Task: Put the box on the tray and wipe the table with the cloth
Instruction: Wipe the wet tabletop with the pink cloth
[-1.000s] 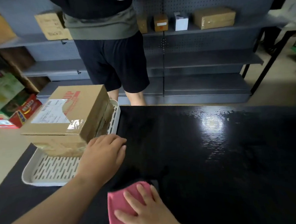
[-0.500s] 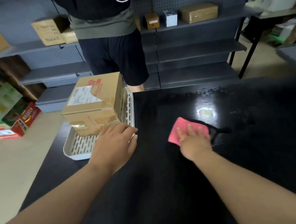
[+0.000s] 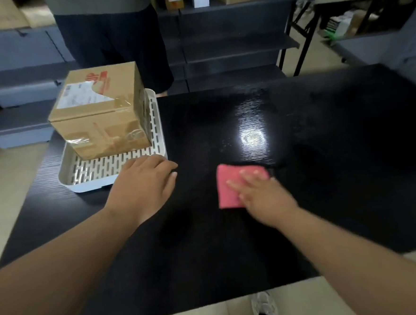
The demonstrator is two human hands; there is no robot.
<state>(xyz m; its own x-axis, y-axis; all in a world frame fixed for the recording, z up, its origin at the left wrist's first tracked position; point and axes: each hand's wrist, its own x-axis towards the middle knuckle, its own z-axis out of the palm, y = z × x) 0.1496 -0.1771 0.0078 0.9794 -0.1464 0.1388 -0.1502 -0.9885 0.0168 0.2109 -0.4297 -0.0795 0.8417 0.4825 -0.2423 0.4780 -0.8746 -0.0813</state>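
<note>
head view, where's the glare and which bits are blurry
In the head view, a bright glare patch sits on the black table just beyond the pink cloth. The right hand pressing the cloth is smeared by motion blur. The left hand and the box look sharper, and the shelves behind are soft.

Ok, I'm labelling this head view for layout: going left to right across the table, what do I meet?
Box → left hand → cloth. The tray and the right hand overlap these, so they are left out.
</note>
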